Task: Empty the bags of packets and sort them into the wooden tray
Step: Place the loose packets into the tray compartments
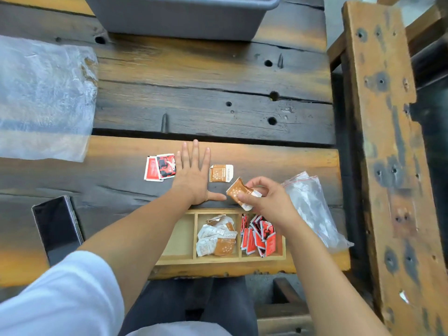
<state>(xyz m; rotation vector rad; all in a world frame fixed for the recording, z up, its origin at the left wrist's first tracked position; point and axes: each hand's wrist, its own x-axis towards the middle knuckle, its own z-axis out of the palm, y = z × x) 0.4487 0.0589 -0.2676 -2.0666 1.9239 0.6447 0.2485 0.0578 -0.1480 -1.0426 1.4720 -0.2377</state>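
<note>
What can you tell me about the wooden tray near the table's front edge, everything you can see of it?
The wooden tray is a shallow, pale, unfinished-looking box with thin dividers making three compartments in a row. It lies flat on the dark plank table, near the front edge. The left compartment looks empty, though a forearm covers part of it. The middle one holds brown and white packets; the right one holds red packets. The right wrist passes over its right end.

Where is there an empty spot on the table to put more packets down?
The dark planks between the grey bin and the left hand are bare. The wooden tray's left compartment is empty too. It is crowded around both hands, with red packets, brown packets and a plastic bag.
</note>
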